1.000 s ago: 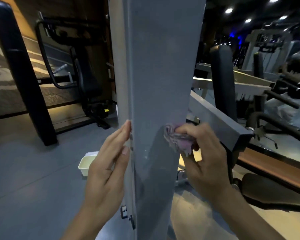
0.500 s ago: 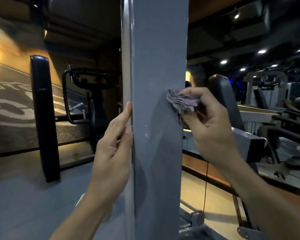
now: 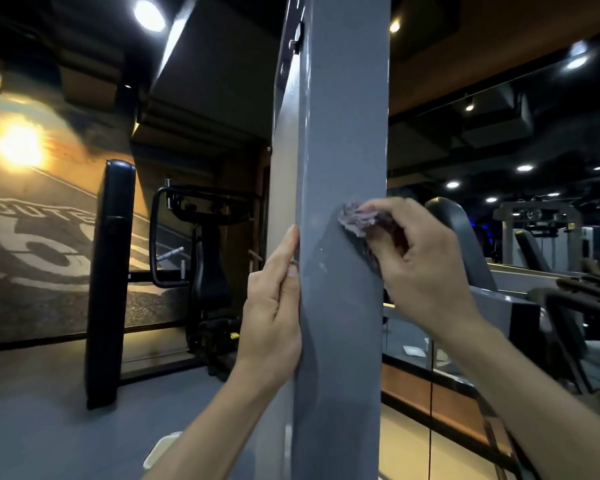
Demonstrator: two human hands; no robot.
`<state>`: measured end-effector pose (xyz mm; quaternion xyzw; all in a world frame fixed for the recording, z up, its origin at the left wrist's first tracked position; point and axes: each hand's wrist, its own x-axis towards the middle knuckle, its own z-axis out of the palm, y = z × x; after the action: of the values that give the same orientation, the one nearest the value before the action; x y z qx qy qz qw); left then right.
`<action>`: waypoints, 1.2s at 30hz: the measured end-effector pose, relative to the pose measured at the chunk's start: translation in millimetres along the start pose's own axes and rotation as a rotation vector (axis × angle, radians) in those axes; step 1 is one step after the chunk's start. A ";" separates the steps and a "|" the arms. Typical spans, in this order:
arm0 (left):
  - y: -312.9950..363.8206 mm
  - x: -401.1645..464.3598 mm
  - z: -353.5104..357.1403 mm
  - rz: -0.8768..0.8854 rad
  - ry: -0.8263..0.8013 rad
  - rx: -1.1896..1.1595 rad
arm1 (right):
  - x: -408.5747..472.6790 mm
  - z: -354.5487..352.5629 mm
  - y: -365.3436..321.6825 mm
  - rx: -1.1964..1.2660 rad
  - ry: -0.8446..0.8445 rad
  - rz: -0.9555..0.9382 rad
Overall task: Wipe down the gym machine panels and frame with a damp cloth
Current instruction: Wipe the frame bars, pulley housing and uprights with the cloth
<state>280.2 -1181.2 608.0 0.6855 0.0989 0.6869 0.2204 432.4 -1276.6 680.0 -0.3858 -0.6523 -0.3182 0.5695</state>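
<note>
Head view: grey upright post (image 3: 343, 133) of the gym machine fills centre frame, painted face glossy with a few pale specks just below the wiping spot. Dark gym behind: black pad (image 3: 110, 271) and another machine (image 3: 205, 258) to the left in front of a road mural, more equipment to the right, grey floor, white tub (image 3: 160, 452) low beside the post. Step in hand, as I read it: wiping the post's front face. Right hand (image 3: 420, 261) has fingers curled round a bunched purple cloth (image 3: 355, 218), pressed onto the face near its right edge. Left hand (image 3: 274, 306) flat, fingers straight, resting along the post's left edge, gripping nothing. Next move likely needs firm pressure over the specks, then the face above.
</note>
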 end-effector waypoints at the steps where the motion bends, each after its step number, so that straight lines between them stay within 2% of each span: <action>1: 0.5 1.1 -1.0 -0.007 0.000 -0.002 | 16.4 1.4 -3.6 -0.053 -0.004 -0.050; 6: 0.7 2.1 -5.7 -0.048 -0.074 -0.120 | 55.5 16.3 -18.7 -0.208 -0.038 -0.233; 11: 12.7 0.2 -11.7 -0.068 -0.153 -0.256 | 33.3 10.3 -26.4 -0.253 -0.302 -0.370; 15: 14.2 4.9 -22.5 -0.123 -0.201 -0.233 | 86.1 6.5 -42.0 -0.385 -0.300 -0.384; 19: 4.3 6.7 -33.7 -0.141 -0.140 -0.185 | 101.7 13.0 -57.3 -0.485 -0.312 -0.326; 21: -1.3 2.3 -36.1 -0.183 -0.078 -0.238 | 81.0 13.8 -64.6 -0.506 -0.414 -0.326; 25: -10.2 -10.1 -36.8 -0.284 -0.020 -0.259 | 44.2 22.3 -88.8 -0.632 -0.731 -0.343; 28: -9.9 -13.4 -38.0 -0.334 -0.021 -0.268 | 88.8 23.4 -93.7 -0.785 -0.668 -0.348; 31: -7.7 -14.3 -39.8 -0.315 -0.048 -0.247 | 128.0 22.0 -86.1 -0.805 -0.554 -0.300; 34: -8.0 -16.3 -39.4 -0.307 -0.056 -0.262 | 90.5 30.4 -78.8 -0.772 -0.549 -0.338; 36: -8.7 -18.7 -38.0 -0.310 -0.047 -0.288 | 39.2 30.9 -78.4 -0.693 -0.635 -0.353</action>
<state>243.5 -1175.4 585.9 0.6395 0.0988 0.6355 0.4213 347.0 -1283.8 716.1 -0.5137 -0.7048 -0.4746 0.1188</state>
